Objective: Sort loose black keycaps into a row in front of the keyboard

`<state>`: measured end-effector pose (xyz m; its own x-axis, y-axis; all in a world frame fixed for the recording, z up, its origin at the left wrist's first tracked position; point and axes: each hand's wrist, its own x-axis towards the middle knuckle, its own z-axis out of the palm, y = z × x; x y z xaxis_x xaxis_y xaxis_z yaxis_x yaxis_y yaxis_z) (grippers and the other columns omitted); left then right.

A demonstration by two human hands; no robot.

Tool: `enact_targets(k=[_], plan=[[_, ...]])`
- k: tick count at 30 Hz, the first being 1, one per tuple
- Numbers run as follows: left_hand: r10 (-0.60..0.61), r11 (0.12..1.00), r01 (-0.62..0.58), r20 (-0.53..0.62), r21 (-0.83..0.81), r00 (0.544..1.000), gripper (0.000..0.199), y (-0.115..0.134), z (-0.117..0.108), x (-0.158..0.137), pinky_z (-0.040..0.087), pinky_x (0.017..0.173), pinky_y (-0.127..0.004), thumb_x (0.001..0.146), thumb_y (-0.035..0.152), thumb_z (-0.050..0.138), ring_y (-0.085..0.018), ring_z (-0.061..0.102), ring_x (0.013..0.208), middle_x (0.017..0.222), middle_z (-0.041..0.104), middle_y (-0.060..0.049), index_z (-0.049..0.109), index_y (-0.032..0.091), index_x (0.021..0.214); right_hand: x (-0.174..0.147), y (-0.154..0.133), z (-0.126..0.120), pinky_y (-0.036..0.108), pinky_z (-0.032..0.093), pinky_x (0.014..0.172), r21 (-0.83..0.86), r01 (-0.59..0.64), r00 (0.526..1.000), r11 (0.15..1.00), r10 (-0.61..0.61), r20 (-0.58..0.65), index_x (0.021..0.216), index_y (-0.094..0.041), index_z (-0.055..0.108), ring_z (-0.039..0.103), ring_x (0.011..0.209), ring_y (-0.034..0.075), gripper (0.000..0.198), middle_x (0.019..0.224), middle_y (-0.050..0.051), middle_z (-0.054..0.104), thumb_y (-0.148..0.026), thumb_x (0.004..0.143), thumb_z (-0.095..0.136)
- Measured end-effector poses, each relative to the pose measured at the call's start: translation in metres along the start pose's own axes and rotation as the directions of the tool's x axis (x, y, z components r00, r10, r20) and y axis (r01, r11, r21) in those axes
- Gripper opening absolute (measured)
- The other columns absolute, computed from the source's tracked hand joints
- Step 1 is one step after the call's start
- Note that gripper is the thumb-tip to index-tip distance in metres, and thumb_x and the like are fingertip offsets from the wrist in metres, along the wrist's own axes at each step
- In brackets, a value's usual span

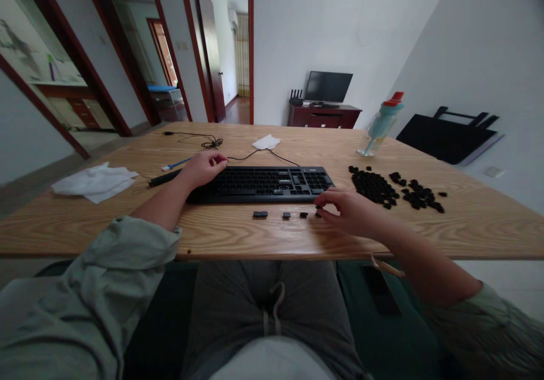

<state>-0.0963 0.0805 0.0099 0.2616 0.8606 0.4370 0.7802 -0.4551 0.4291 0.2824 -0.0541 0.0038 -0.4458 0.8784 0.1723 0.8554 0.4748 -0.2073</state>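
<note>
Right hand (351, 213), fingers curled, pinches 1 loose keycap (318, 214) (left hand (204, 167) rests flat on keyboard (263, 183)).

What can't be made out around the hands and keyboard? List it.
- Head view: whether the right hand pinches a keycap; its fingers cover the spot.
- Legends on the loose keycaps and the keycap pile: too small.
- Keyboard left end: hidden under the left hand.

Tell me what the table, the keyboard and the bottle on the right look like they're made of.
Table: wood or wood-look laminate, visible grain, slight sheen. Keyboard: matte black, likely plastic. Bottle: clear body, probably plastic, with teal and red top.
</note>
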Motion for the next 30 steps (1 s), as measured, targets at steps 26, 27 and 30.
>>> enact_targets(k=[26, 27, 30], plan=[[0.702, 0.656, -0.681, -0.067, -0.324, 0.709, 0.025, 0.141, 0.048, -0.056, 0.048, 0.069, -0.024, 0.088, 0.025, 0.062, -0.013, 0.064, 0.076, 0.088, 0.071, -0.005, 0.070, 0.020, 0.111, 0.016, -0.032, 0.013, 0.024, 0.033, 0.055, 0.951, -0.194, 0.970, 0.240, 0.190, 0.150, 0.095, -0.015, 0.071, 0.043, 0.059, 0.009, 0.033, 0.076, 0.003, 0.062, -0.043, 0.077, 0.072], [0.694, 0.661, -0.673, -0.073, -0.331, 0.717, 0.023, 0.141, 0.049, -0.056, 0.048, 0.069, -0.024, 0.088, 0.025, 0.062, -0.013, 0.065, 0.076, 0.088, 0.070, -0.005, 0.070, 0.020, 0.110, 0.017, -0.033, 0.014, 0.024, 0.033, 0.055, 0.949, -0.194, 0.971, 0.247, 0.182, 0.152, 0.096, -0.015, 0.072, 0.043, 0.059, 0.009, 0.033, 0.077, 0.003, 0.063, -0.042, 0.077, 0.072], [0.677, 0.673, -0.656, -0.073, -0.341, 0.733, 0.021, 0.139, 0.049, -0.057, 0.049, 0.069, -0.024, 0.089, 0.026, 0.062, -0.013, 0.064, 0.075, 0.085, 0.070, -0.005, 0.071, 0.021, 0.108, 0.019, -0.035, 0.016, 0.024, 0.032, 0.055, 0.942, -0.177, 0.979, 0.285, 0.151, 0.138, 0.097, -0.016, 0.072, 0.041, 0.058, 0.008, 0.033, 0.077, 0.002, 0.062, -0.042, 0.079, 0.070]])
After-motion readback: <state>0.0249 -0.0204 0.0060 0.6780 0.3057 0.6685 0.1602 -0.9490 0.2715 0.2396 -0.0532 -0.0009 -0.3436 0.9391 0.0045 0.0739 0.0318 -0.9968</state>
